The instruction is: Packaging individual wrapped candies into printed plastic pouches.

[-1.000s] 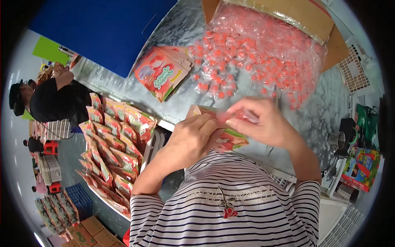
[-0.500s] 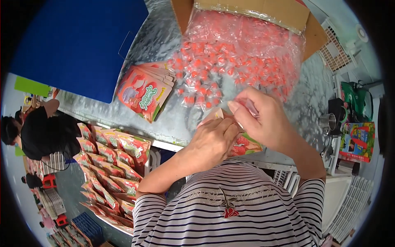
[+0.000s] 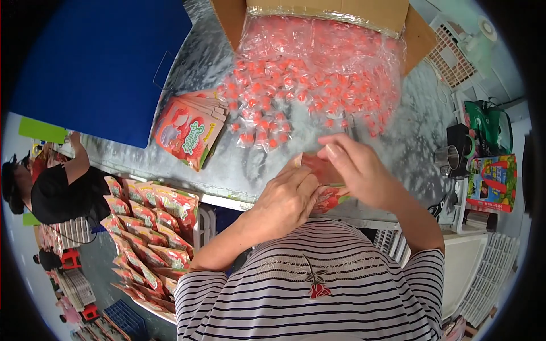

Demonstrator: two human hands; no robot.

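Head view, and straight to the middle, where a red-and-green pouch (image 3: 331, 200) was being held just above the near edge of the grey marbled tabletop (image 3: 244, 176), close against a striped shirt (image 3: 313, 250)! By the left hand (image 3: 287, 199) it was firmly grasped, fingers bent over its side, much of its printed front covered by the knuckles. At its upper end, the right hand (image 3: 361, 176) was poised, thumb and fingers brought near the pouch's mouth; whether anything was pinched in those fingers could not be told, as the palm was turned away.

Beyond the hands, what a spread! Small red pieces in clear wrappers (image 3: 264, 122) were strewn loose across the tabletop, and behind them more were heaped in a clear plastic bag (image 3: 318, 42), by which the mouth of a tipped brown carton (image 3: 330, 12) was filled. To the left, a fanned stack of flat pouches (image 3: 190, 128) was laid out, bordered by a broad blue panel (image 3: 96, 68). Lower left, beside the table, plump pouches (image 3: 148, 238) were ranged in leaning rows, packed close. Over on the right side, a metal cup (image 3: 446, 160) was set near a dark green bag (image 3: 490, 125), and at the far left a co-worker in black (image 3: 62, 193) could be seen, one arm stretched toward the table.
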